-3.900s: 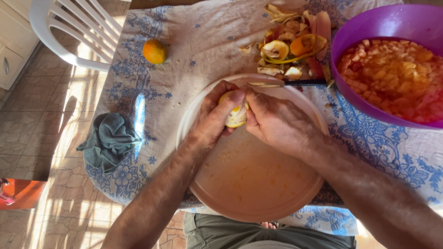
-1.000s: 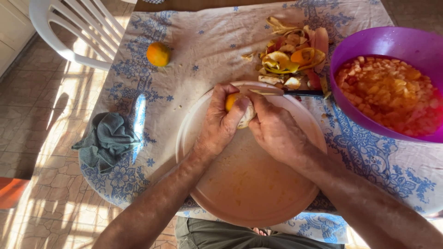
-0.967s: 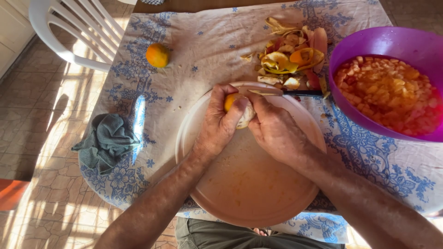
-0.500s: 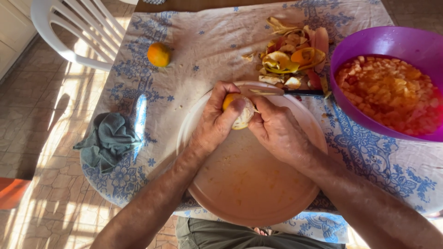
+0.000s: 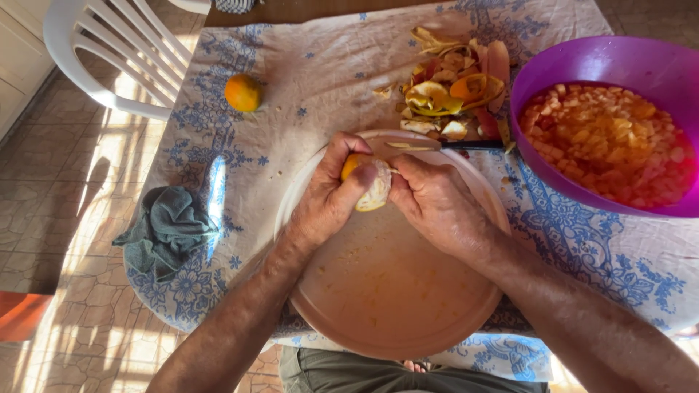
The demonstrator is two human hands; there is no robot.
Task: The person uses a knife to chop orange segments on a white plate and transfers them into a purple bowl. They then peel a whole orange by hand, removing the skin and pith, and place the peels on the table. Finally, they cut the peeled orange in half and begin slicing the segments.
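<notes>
Tablecloth point(image 5: 291, 80): purple bowl point(image 5: 553, 65) w/ chopped fruit point(image 5: 608, 142); both hands point(image 5: 386, 196) gripping half-peeled orange point(image 5: 370, 191) over plate point(image 5: 393, 291).

Sunlight fell across the brown tiled floor point(image 5: 51, 182) at left. A white plastic chair point(image 5: 109, 51) stood upper left beside the worktop's blue-flowered tablecloth point(image 5: 306, 65).

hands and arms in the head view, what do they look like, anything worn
Both forearms are bare to the edge of the picture: no sleeves, gloves, watch or visible rings. The left hand and right hand are broad, with hairy forearms. Grey-green trousers show below.
</notes>
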